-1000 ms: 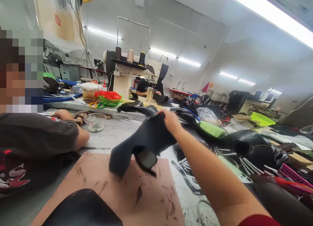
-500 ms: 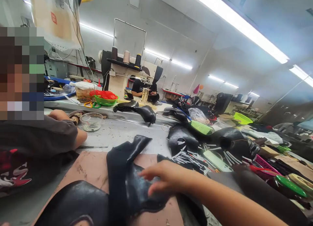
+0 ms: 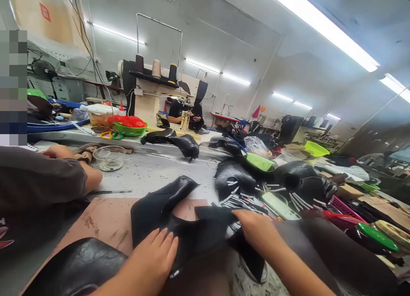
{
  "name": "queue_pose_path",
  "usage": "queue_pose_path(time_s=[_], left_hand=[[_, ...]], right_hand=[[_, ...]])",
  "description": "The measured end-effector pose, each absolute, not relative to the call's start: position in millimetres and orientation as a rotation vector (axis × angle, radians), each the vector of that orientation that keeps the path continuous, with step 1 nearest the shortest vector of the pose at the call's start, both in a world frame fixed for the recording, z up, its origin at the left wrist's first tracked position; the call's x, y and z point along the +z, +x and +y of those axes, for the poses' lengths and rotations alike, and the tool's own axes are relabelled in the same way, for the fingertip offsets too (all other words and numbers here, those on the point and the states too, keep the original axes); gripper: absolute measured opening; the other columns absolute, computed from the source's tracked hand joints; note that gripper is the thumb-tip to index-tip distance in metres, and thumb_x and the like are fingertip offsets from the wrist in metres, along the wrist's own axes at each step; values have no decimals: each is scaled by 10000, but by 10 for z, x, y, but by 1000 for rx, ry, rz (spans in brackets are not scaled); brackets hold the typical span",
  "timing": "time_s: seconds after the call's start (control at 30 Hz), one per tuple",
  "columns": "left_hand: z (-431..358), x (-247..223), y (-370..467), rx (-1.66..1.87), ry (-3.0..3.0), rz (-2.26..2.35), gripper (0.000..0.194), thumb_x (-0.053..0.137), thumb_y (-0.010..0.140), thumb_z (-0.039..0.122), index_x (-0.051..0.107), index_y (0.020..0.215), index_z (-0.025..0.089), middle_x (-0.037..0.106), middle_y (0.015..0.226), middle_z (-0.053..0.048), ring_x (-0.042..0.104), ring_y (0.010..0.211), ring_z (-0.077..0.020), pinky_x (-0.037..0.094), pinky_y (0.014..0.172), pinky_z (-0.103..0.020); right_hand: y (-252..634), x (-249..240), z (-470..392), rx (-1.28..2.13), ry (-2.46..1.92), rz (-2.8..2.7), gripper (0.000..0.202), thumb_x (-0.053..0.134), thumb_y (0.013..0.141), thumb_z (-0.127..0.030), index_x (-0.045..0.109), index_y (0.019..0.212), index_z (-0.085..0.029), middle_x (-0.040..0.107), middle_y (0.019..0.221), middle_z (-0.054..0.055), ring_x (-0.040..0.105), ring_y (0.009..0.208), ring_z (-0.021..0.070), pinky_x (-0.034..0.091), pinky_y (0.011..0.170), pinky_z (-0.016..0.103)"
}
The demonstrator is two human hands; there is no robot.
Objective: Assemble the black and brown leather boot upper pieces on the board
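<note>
A black leather piece (image 3: 205, 232) with a cut-out lies on a pinkish board (image 3: 99, 219), its matt side partly turned up. My left hand (image 3: 156, 253) rests on it, fingers stretched out and flat. At the piece's right end, my right hand (image 3: 258, 232) pinches the edge between thumb and fingers. Another curved, shiny black leather piece (image 3: 86, 262) lies at the lower left, partly behind my left forearm. Beyond my right hand sit more black leather pieces (image 3: 235, 180) with white strips.
A co-worker's arm (image 3: 73, 176) rests on the table at left, near a clear plastic tub (image 3: 109, 158). Behind stand a sewing machine (image 3: 145, 101) with thread spools and a green basket (image 3: 131, 128). At right are a pale green case (image 3: 280, 206) and a green-lidded jar (image 3: 378, 237).
My left hand has come into view onto the leather piece. My right hand has moved right and gripped its edge. The piece's right part is now turned, showing its matt side.
</note>
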State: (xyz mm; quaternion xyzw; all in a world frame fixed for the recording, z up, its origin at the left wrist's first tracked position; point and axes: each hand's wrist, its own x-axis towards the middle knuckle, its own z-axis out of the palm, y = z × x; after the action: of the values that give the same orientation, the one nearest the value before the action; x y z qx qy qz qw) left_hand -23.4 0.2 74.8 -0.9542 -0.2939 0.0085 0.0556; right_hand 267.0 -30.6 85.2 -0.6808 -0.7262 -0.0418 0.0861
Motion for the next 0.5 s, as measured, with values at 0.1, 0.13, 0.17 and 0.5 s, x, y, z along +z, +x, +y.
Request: queue_pose_path(time_s=[0.1, 0.13, 0.17, 0.5], left_hand=[[189, 906, -290, 46, -2873, -923, 500, 385, 675, -20, 676, 1063, 105, 685, 1060, -151, 647, 1003, -282, 547, 853, -384], [244, 936, -376, -15, -2879, -914, 492, 376, 685, -8, 690, 1037, 132, 696, 1043, -123, 659, 980, -260, 550, 847, -363], [289, 946, -478, -92, -2893, -891, 479, 375, 701, 13, 701, 1017, 165, 706, 1029, -92, 671, 953, -240, 552, 842, -340], [133, 689, -1112, -289, -2516, -1502, 568, 457, 684, 144, 588, 1204, 331, 630, 1210, -62, 667, 933, -301, 548, 814, -434]], right_hand=[[2925, 1353, -116, -506, -2227, -1941, 413, 387, 746, -7, 689, 973, -174, 703, 1000, 130, 667, 862, 305, 509, 693, 375], [2993, 1507, -15, -591, -2236, -1856, 408, 372, 776, -24, 675, 1004, -173, 698, 1013, 130, 663, 869, 299, 499, 697, 369], [3043, 1638, 110, -642, -2231, -1792, 404, 353, 807, -43, 660, 1034, -175, 695, 1015, 129, 658, 879, 292, 490, 709, 364], [2356, 1356, 1420, -11, -1949, -2384, 708, 678, 617, -36, 516, 1287, -199, 498, 1349, 155, 433, 1256, 344, 348, 1010, 480]])
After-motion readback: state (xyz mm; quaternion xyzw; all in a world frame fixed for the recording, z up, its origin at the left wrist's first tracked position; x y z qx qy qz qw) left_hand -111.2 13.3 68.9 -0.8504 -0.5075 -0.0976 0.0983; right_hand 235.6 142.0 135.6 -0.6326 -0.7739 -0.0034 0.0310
